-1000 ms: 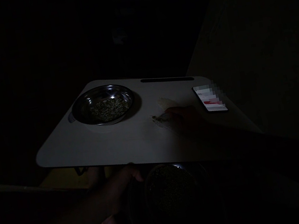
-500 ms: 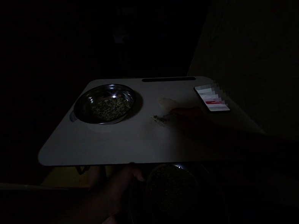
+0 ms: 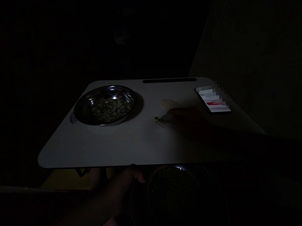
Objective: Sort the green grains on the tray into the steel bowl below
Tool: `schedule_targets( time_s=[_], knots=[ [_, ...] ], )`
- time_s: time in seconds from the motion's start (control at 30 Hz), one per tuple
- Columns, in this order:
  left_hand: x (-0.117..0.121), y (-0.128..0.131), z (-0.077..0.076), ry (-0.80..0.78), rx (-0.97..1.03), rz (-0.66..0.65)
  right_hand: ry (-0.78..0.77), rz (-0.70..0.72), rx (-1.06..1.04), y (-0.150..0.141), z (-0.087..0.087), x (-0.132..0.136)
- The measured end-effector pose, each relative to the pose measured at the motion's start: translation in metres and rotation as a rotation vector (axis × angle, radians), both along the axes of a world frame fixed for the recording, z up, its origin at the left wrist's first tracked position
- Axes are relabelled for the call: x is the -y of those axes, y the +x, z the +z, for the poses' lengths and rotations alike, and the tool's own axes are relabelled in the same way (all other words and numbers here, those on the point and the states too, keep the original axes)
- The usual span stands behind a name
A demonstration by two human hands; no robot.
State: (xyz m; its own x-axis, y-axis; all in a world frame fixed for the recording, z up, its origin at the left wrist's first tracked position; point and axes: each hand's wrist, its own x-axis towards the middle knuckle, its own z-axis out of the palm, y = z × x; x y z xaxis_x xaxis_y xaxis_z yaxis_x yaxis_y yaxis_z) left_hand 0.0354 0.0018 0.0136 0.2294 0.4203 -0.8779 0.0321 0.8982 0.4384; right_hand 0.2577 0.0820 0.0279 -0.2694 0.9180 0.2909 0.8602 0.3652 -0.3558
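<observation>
The scene is very dark. At the lower middle, my left hand (image 3: 130, 177) is closed on the rim of a wide, dark bowl (image 3: 138, 224) below the table's front edge. Small greenish grains (image 3: 176, 190) lie inside that bowl. My right hand (image 3: 190, 119) is low over the white table, a dim shape whose fingers are mostly lost in shadow. By its fingertips is a small heap of dark bits (image 3: 158, 120), with a paler smear beside it. Whether the hand holds anything is hidden.
A shiny steel bowl (image 3: 108, 122) with pale and greenish bits (image 3: 112, 109) stands at the left of the white table (image 3: 99, 149). A lit phone (image 3: 213, 102) lies near the right edge. A dark slot (image 3: 170, 80) runs along the back. A wall (image 3: 271, 68) rises on the right.
My right hand has shifted slightly left over the small heap, and the heap's dark bits look less spread out. My left hand and both bowls stay nearly in place.
</observation>
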Motion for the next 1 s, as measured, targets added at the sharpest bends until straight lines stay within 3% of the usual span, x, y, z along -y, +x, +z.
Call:
schedule_targets(
  time_s=[0.77,1.0],
  knots=[
    [0.001,0.001,0.006,0.055,-0.053,0.029,-0.010,0.002,0.012,-0.005,-0.001,-0.005],
    [0.000,-0.001,0.001,0.042,-0.040,0.039,-0.034,0.112,0.025,-0.013,0.001,-0.009]
  ],
)
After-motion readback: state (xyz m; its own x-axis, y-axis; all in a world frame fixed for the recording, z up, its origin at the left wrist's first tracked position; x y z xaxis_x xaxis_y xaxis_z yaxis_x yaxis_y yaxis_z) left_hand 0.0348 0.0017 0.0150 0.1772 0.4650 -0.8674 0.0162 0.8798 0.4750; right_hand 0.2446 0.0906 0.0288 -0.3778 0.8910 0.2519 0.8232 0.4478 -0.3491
